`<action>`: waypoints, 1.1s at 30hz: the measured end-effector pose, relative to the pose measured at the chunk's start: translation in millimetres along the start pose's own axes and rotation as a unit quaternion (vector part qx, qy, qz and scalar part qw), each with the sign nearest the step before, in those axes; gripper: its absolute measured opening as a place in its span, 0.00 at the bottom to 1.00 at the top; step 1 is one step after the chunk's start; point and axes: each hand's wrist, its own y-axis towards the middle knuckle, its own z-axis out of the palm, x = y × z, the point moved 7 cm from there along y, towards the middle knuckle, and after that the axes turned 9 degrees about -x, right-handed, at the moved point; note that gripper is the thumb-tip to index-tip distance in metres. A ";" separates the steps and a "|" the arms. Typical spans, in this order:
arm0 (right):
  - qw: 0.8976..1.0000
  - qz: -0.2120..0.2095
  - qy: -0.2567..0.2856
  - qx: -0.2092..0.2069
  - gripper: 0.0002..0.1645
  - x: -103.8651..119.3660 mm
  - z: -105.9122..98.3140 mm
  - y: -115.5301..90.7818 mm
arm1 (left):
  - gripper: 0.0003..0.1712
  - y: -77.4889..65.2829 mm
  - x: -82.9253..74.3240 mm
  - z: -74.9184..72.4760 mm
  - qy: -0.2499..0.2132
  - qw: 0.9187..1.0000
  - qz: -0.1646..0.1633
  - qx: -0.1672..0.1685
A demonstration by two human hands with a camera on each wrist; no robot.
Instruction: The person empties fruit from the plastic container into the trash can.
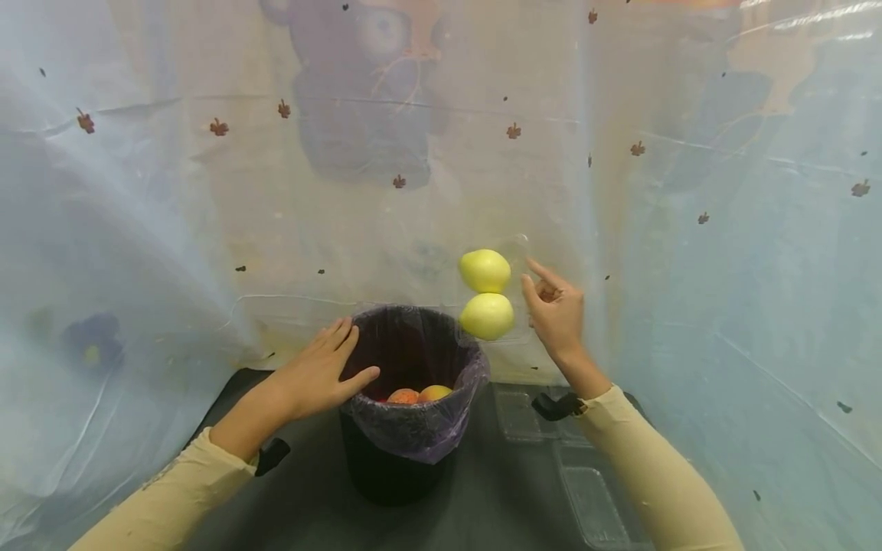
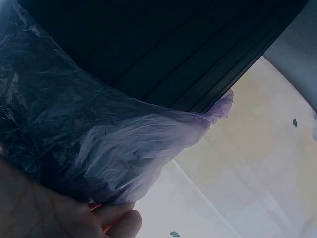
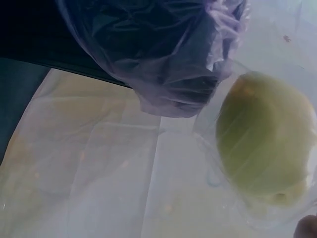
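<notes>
My right hand (image 1: 556, 310) pinches the edge of a clear plastic tray (image 1: 518, 249) between thumb and forefinger. Two lemon-like yellow fruits (image 1: 486, 316) sit in the tray, one above the other, at the right side of the bin's rim. In the right wrist view one such fruit (image 3: 265, 139) shows through the clear plastic, beside the bag's edge. My left hand (image 1: 310, 375) rests against the left rim of a black bin (image 1: 393, 467), fingers extended. A purple translucent bag (image 1: 430, 428) lines the bin and folds over its rim. Inside lie an orange-red fruit (image 1: 403, 396) and a yellow-orange one (image 1: 436, 393).
Several clear plastic trays (image 1: 592, 497) lie on the dark table (image 1: 296, 497) right of the bin, partly under my right forearm. A pale translucent sheet with small leaf prints (image 1: 219, 127) hangs behind the table and along both sides.
</notes>
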 end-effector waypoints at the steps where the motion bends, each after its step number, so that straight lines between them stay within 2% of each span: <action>1: 1.000 -0.001 0.005 -0.004 0.20 -0.5 0.5 0.1 | 0.58 0.0 -0.1 0.1 0.000 1.000 0.000 0.000; 7: 0.999 -0.016 0.019 -0.020 0.20 4.6 3.5 1.1 | 0.58 0.0 -0.5 -0.1 0.000 1.000 0.000 0.000; 12: 0.998 -0.052 0.026 -0.021 0.21 15.2 6.9 -0.1 | 0.58 0.5 -0.3 -0.1 0.001 1.000 -0.001 0.001; 19: 0.993 -0.111 0.002 -0.026 0.22 26.3 12.3 -0.1 | 0.58 0.7 0.3 0.0 0.001 1.000 0.000 0.001; 27: 0.989 -0.149 0.002 -0.023 0.23 -6.8 17.5 4.8 | 0.58 1.0 0.5 0.6 0.006 1.000 0.005 0.000; 33: 0.985 -0.174 -0.006 -0.018 0.23 0.8 21.8 4.1 | 0.58 0.5 -0.6 -0.7 0.003 1.000 0.002 0.004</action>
